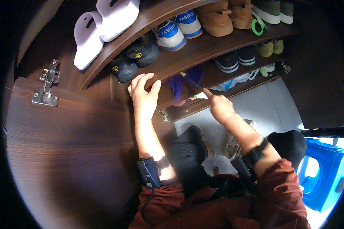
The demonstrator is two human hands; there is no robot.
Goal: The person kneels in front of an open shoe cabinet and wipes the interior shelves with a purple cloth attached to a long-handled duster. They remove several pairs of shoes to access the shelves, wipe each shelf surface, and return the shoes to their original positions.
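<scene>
My right hand (220,105) grips the thin handle of a purple duster (176,86), its index finger laid along the handle. The duster's fibres reach into a lower shelf of a dark wooden shoe cabinet, under the shelf board (200,61). My left hand (144,91) rests at the front edge of the shelf above, fingers apart, with nothing seen in it. Behind it stand black shoes with yellow logos (143,53). Black shoes with white stripes (228,63) sit to the right of the duster.
White clogs (89,37) stand on the top shelf. White-and-blue sneakers (170,35) and brown boots (216,20) fill the shelf below. An open cabinet door (68,143) with a metal hinge (47,88) stands at the left. Plastic bags (232,83) lie low down; a blue plastic object (324,171) is at the right.
</scene>
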